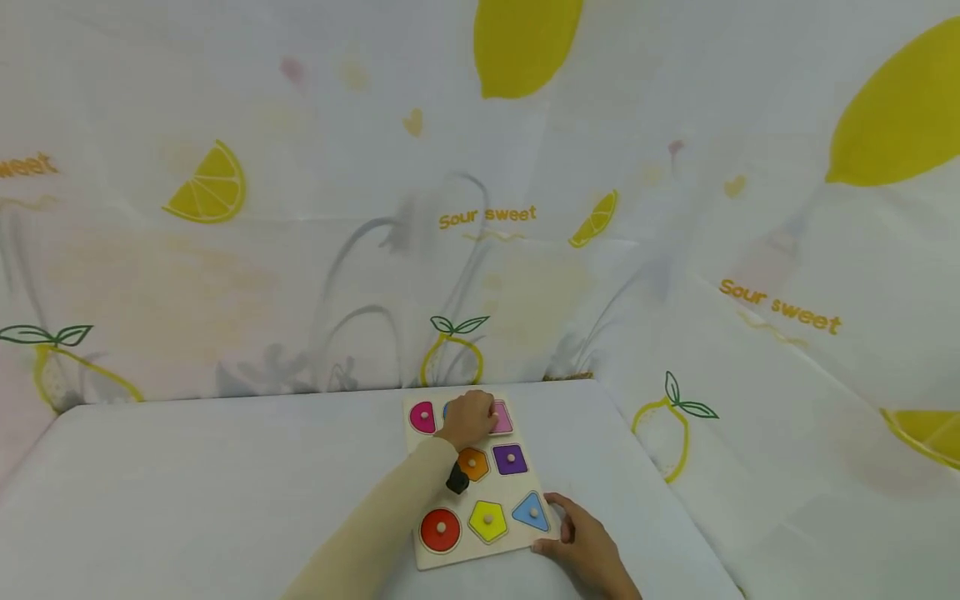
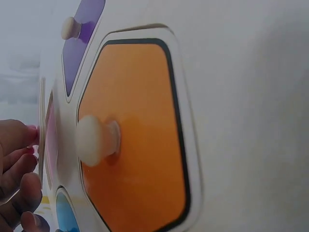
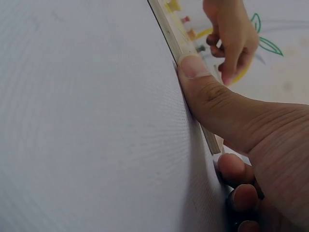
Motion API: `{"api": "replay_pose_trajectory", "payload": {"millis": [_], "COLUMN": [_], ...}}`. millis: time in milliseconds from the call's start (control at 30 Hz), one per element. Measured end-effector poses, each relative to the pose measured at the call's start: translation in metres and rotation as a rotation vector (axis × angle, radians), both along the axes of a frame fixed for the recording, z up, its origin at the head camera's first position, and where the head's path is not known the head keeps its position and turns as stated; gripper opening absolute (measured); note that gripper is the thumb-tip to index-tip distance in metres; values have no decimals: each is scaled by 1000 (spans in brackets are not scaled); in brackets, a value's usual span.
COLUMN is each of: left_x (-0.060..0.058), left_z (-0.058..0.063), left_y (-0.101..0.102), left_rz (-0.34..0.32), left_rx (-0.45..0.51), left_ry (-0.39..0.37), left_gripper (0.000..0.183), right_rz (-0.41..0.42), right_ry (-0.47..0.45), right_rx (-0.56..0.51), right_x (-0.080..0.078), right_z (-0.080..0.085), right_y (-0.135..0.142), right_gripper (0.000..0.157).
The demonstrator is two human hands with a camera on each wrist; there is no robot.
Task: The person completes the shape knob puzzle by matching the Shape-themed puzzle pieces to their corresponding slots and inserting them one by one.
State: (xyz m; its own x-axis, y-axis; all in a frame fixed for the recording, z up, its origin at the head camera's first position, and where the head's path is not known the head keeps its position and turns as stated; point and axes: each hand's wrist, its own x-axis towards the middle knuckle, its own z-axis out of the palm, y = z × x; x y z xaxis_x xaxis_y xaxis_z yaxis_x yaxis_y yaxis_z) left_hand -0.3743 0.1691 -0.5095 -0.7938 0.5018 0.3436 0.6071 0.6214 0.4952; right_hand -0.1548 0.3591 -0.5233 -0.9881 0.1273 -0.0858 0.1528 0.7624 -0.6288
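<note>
A wooden peg puzzle board (image 1: 461,560) lies on the white table, with several coloured, knobbed shapes in it. My left hand (image 1: 468,419) is over its far end. In the left wrist view its fingertips pinch a thin puzzle piece (image 2: 42,130), seen edge-on and raised off the board; the knob is hidden by the fingers. Beside that hand shows a pink shape (image 1: 505,419). My right hand (image 1: 585,546) grips the near right corner of the board, thumb (image 3: 203,79) along the near edge. The triangle (image 1: 532,512) is nearest to it.
Around the left sleeve sit an orange hexagon (image 1: 472,464), a purple square (image 1: 511,459), a red circle (image 1: 440,530), a yellow pentagon (image 1: 488,521) and a magenta piece (image 1: 422,417). The forearm covers the board's middle left. A lemon-printed cloth (image 1: 300,250) hangs behind the table.
</note>
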Motion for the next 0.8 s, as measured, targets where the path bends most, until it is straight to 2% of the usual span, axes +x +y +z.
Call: {"api": "replay_pose_trajectory", "payload": {"millis": [300, 567, 800], "left_x": [-9, -14, -21], "left_z": [-8, -14, -17], "left_y": [7, 9, 14], "left_rz": [15, 33, 53], "left_rx": [-37, -68, -73], "left_ry": [-1, 27, 47], "left_gripper": [24, 26, 28], "right_rz": [23, -14, -15], "right_ry": [10, -14, -10], "right_rx": [-25, -17, -13], "right_x": [-1, -2, -3], "right_z": [-1, -5, -2], "right_y": [0, -3, -1], "right_gripper": [80, 82, 82]}}
